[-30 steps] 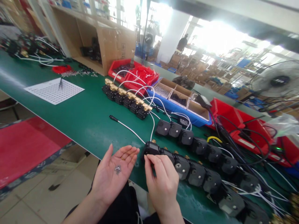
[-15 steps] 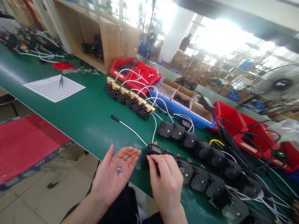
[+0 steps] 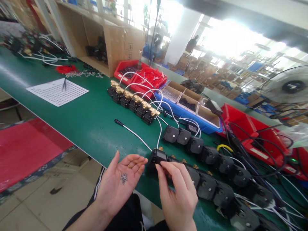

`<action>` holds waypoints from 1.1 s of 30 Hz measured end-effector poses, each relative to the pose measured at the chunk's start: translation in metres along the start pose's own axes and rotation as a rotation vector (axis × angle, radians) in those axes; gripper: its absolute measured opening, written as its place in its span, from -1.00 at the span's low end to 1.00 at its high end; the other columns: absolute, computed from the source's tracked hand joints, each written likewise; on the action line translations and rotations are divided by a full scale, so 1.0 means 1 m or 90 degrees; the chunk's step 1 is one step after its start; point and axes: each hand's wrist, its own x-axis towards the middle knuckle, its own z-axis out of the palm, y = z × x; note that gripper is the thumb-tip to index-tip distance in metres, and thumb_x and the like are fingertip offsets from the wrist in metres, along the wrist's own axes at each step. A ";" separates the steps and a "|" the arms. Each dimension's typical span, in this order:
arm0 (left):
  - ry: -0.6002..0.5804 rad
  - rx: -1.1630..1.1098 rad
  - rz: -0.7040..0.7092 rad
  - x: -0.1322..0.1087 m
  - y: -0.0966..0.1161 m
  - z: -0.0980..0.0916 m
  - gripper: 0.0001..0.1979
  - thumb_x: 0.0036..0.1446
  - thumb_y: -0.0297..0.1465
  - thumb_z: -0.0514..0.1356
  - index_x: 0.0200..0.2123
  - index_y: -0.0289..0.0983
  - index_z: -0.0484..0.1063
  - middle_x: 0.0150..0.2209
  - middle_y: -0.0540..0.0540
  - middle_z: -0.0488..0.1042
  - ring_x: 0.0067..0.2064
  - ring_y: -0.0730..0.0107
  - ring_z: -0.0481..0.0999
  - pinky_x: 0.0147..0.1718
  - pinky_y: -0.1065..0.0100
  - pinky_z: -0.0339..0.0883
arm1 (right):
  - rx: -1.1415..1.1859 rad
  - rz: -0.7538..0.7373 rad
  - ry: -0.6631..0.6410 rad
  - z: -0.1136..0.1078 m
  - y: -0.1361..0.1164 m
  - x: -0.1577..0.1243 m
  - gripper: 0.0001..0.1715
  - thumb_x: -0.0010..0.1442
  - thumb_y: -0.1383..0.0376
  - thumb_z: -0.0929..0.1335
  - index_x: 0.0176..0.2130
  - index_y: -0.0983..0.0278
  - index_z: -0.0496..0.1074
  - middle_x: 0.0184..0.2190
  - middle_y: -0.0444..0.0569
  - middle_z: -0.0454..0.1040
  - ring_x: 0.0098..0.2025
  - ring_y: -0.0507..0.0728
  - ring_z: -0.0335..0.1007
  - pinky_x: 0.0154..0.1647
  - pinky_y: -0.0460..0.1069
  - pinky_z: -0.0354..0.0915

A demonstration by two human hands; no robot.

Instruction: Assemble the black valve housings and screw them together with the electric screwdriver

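Observation:
Palm up, my left hand (image 3: 121, 184) lies open with its fingers stretched, a small pile of tiny silvery screws (image 3: 124, 178) resting on the palm. My right hand (image 3: 177, 189) is closed in a pinch of thumb and forefinger at the front side of a black housing (image 3: 157, 158). Whatever sits between those fingertips is too small to make out. This housing has a brass fitting behind it and a white cable (image 3: 137, 138) ending in a black connector. To its right runs a row of similar black housings (image 3: 208, 187), partly hidden by my right hand.
Brass-topped black units (image 3: 134, 102) and a second row of housings (image 3: 184, 136) stand behind. Farther back are red bins (image 3: 150, 78), a blue divided tray (image 3: 187, 112) and a cardboard box (image 3: 124, 45). Tweezers (image 3: 64, 84) lie on a printed sheet (image 3: 48, 94) at left.
My right hand has shifted slightly right, its fingertips drawing a little away along the black housing. My left hand has moved slightly right, screws still on its palm. The view has shifted slightly.

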 end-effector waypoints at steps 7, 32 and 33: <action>-0.123 0.023 -0.033 -0.013 -0.008 -0.006 -0.42 0.41 -0.25 -0.13 -0.37 -0.46 0.58 -0.31 -0.28 0.58 -0.19 0.22 0.61 -0.10 0.32 0.49 | 0.198 0.046 -0.113 0.010 -0.031 -0.034 -0.77 0.33 0.48 0.27 -0.13 0.32 0.49 -0.34 -0.02 0.47 -0.31 0.03 0.43 -0.25 -0.12 0.42; -0.008 0.083 -0.034 -0.021 -0.031 -0.003 -0.45 0.40 -0.37 -0.11 -0.44 -0.48 0.58 -0.34 -0.33 0.57 -0.21 0.16 0.63 -0.14 0.26 0.53 | -0.012 0.097 0.046 -0.030 0.007 -0.027 -0.90 0.25 0.47 0.38 -0.27 0.29 0.47 -0.36 -0.04 0.46 -0.33 0.03 0.42 -0.31 -0.10 0.40; -0.001 0.086 -0.029 -0.020 -0.031 -0.002 -0.45 0.40 -0.38 -0.10 -0.44 -0.48 0.58 -0.34 -0.34 0.57 -0.21 0.15 0.63 -0.14 0.26 0.53 | -0.034 0.077 0.042 -0.030 0.012 -0.025 -0.90 0.25 0.48 0.37 -0.26 0.30 0.48 -0.36 -0.03 0.46 -0.31 0.04 0.42 -0.28 -0.09 0.41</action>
